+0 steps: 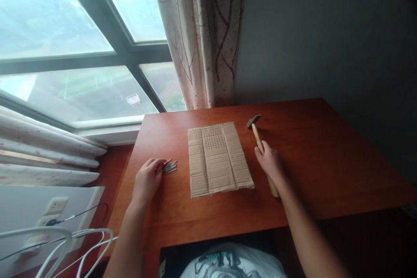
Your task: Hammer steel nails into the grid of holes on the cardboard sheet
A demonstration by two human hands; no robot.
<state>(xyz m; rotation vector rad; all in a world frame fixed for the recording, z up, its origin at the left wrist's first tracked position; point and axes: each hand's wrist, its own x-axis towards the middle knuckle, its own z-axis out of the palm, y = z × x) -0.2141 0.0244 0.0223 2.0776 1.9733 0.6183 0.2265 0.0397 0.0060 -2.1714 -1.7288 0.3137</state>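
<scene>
A sheet of corrugated cardboard [215, 169] lies flat on the wooden table, with a grid of small holes [214, 138] in its upper part. To its left is a small pile of metal nails [170, 167]. My left hand [146, 182] rests at that pile, its thumb and fingers pinched on a nail at the near end. On the other side of the cardboard, my right hand [269, 160] is wrapped round the wooden handle of a hammer [258, 135]. The hammer's head points away from me, low over the table or on it; I cannot tell which.
The reddish-brown table [325, 160] reaches a grey wall on the far right. A window [81, 91] and patterned curtains [205, 34] stand behind and left. White cables [81, 239] hang by a wall socket [57, 206] at lower left.
</scene>
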